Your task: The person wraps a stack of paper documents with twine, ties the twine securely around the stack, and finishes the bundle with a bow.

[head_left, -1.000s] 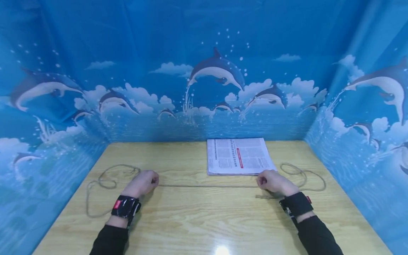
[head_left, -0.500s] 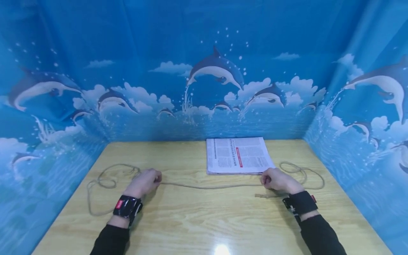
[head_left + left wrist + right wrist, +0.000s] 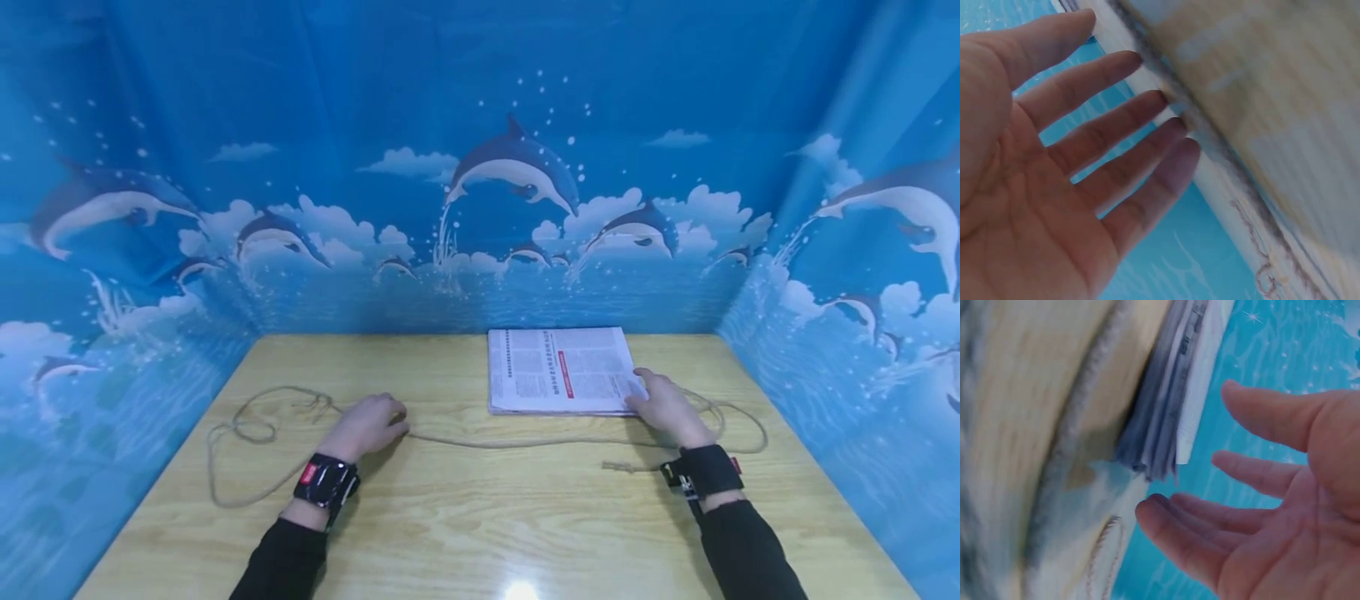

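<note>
A thin tan rope (image 3: 491,445) lies across the table in front of a folded stack of newspapers (image 3: 558,375). My left hand (image 3: 367,425) is beside the rope's left part, holding nothing; the left wrist view shows its fingers (image 3: 1116,125) spread and fairly straight. At the newspapers' front right corner is my right hand (image 3: 666,410), thumb and fingers apart. In the right wrist view, that hand (image 3: 1272,519) stands open beside the layered edge of the newspapers (image 3: 1163,394), its grip on them not formed. The rope (image 3: 1063,444) runs in front of the stack there.
Loose loops of rope (image 3: 212,462) lie at the table's left, and more loops (image 3: 761,429) at the right. A frayed rope end (image 3: 618,467) points left near the right wrist. Blue dolphin-printed curtains (image 3: 480,292) enclose the wooden table (image 3: 465,525) at back and sides.
The taut rope has slackened and both hands have let go of it. My left hand has moved right; my right hand has moved up and right to the newspapers' corner.
</note>
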`<state>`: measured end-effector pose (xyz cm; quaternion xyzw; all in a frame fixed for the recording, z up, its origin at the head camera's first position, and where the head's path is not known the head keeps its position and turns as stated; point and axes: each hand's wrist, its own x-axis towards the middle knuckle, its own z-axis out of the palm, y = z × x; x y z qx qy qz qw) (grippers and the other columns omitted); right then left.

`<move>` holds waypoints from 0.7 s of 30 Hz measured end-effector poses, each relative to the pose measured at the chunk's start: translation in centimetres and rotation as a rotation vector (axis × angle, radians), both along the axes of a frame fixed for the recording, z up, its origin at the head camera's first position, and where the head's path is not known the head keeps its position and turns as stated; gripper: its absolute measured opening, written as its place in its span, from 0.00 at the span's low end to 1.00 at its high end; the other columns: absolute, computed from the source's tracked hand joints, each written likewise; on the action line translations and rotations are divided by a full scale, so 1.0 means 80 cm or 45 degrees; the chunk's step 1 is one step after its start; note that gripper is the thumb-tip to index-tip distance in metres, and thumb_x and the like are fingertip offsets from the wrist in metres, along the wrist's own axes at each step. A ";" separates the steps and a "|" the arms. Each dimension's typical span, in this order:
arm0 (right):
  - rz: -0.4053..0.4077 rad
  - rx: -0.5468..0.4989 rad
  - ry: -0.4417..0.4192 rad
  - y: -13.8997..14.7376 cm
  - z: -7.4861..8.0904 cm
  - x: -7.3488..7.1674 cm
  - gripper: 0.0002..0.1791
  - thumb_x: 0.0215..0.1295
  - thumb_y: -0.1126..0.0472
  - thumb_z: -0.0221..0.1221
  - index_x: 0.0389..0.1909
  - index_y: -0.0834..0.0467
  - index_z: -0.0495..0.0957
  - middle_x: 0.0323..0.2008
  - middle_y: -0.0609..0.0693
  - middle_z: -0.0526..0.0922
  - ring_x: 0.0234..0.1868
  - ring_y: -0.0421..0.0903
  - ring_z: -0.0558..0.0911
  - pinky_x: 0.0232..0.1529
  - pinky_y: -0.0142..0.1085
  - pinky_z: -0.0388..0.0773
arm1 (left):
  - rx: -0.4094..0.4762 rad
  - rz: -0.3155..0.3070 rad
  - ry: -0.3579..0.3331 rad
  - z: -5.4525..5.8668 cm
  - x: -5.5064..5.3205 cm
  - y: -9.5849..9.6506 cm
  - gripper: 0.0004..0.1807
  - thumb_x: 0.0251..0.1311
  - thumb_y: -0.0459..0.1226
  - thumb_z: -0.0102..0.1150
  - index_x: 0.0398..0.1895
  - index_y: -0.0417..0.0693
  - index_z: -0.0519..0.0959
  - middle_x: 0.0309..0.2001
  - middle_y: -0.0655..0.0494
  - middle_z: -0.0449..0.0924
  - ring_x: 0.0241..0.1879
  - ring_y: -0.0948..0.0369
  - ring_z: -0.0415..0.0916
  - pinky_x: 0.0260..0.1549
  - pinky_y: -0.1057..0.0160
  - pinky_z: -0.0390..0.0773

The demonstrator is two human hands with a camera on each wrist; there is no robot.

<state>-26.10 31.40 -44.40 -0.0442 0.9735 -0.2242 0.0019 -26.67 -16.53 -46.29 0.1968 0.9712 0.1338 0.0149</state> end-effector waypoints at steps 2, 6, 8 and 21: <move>-0.009 -0.012 -0.072 0.000 -0.002 -0.002 0.31 0.68 0.60 0.55 0.64 0.78 0.62 0.61 0.78 0.68 0.63 0.73 0.67 0.62 0.62 0.65 | 0.017 0.021 -0.013 0.001 -0.001 0.003 0.11 0.62 0.42 0.62 0.40 0.45 0.85 0.40 0.48 0.85 0.40 0.53 0.81 0.45 0.50 0.80; -0.062 0.002 -0.169 0.000 -0.007 -0.009 0.31 0.69 0.59 0.54 0.65 0.76 0.63 0.63 0.76 0.66 0.65 0.72 0.66 0.63 0.61 0.64 | 0.057 0.058 -0.030 0.004 -0.004 0.009 0.08 0.62 0.42 0.63 0.32 0.47 0.84 0.34 0.51 0.84 0.33 0.56 0.79 0.40 0.53 0.79; -0.060 0.024 -0.170 -0.002 -0.009 -0.014 0.30 0.68 0.61 0.56 0.64 0.75 0.64 0.63 0.75 0.67 0.64 0.72 0.66 0.63 0.61 0.64 | 0.070 0.056 -0.032 0.006 -0.005 0.014 0.08 0.62 0.42 0.63 0.30 0.47 0.83 0.33 0.52 0.84 0.32 0.58 0.78 0.39 0.54 0.79; -0.002 0.052 -0.147 -0.058 -0.009 -0.025 0.28 0.59 0.64 0.64 0.59 0.72 0.72 0.60 0.72 0.73 0.62 0.70 0.71 0.62 0.58 0.68 | 0.176 0.133 -0.168 0.009 -0.011 0.041 0.25 0.65 0.44 0.59 0.60 0.37 0.75 0.55 0.38 0.80 0.55 0.45 0.77 0.56 0.45 0.75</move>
